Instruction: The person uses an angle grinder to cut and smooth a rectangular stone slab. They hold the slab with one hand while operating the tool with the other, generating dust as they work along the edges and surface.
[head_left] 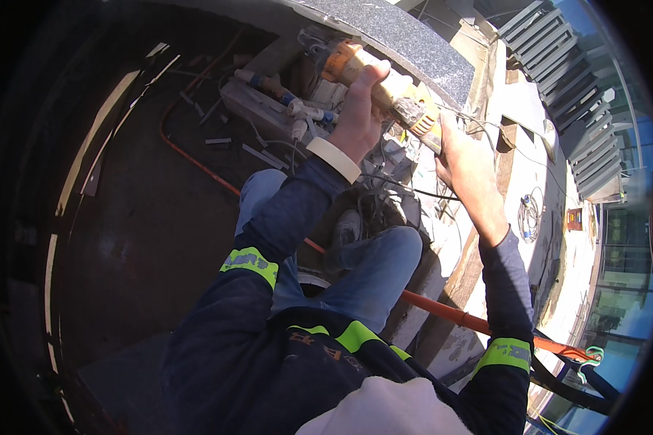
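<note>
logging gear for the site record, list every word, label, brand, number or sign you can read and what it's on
No text is clear enough to quote.
Navy sweatshirt: orange lettering on the chest, too folded and blurred to read.
Dusty yellow power tool: no legible label.
Small orange-red box at right: any markings are too small to read.

Arms (294, 199) outstretched; left hand (359, 119) gripping, thumb (375, 70) uppermost; right hand (468, 156) gripping, nearer body.
</note>
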### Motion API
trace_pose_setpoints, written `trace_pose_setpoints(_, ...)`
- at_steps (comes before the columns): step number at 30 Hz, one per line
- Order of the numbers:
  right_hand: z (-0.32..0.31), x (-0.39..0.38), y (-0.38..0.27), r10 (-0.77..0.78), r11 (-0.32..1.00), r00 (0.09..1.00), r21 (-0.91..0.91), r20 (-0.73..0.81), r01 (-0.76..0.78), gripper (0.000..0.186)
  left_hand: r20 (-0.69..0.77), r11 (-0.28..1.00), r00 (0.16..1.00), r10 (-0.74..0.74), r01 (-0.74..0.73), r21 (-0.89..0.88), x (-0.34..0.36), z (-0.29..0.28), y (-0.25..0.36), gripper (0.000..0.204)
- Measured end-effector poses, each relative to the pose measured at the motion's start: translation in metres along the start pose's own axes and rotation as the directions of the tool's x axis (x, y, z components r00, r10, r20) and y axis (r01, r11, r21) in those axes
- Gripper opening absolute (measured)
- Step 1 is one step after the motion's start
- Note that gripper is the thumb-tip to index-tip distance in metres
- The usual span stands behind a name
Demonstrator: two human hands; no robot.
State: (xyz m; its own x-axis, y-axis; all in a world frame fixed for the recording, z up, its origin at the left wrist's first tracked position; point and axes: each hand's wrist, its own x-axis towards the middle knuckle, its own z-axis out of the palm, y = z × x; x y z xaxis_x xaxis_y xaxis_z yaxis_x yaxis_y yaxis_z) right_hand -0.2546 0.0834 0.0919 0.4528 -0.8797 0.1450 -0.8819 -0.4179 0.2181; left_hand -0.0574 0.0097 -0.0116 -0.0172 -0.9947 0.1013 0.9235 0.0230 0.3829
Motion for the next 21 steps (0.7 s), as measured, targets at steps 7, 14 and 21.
trace_pose_setpoints(7, -0.003, 0.007, -0.006, -0.073, 0.997, 0.993, -0.028, -0.096, 0.070, 0.065, -0.013, 1.000, 1.000, -0.006, 0.006, 0.030, 0.004, 0.001, 0.009, 0.045)
trace_pose_setpoints(14, -0.008, 0.017, -0.025, -0.103, 0.995, 0.989, -0.011, -0.103, 0.102, 0.064, -0.056, 1.000, 0.998, 0.012, -0.013, -0.019, 0.004, 0.001, 0.029, 0.043)
trace_pose_setpoints(21, 0.000, 0.020, -0.019, -0.056, 0.998, 0.991, 0.026, -0.122, 0.059, 0.055, -0.047, 1.000, 0.999, -0.018, 0.017, -0.020, 0.021, -0.002, 0.026, 0.038)
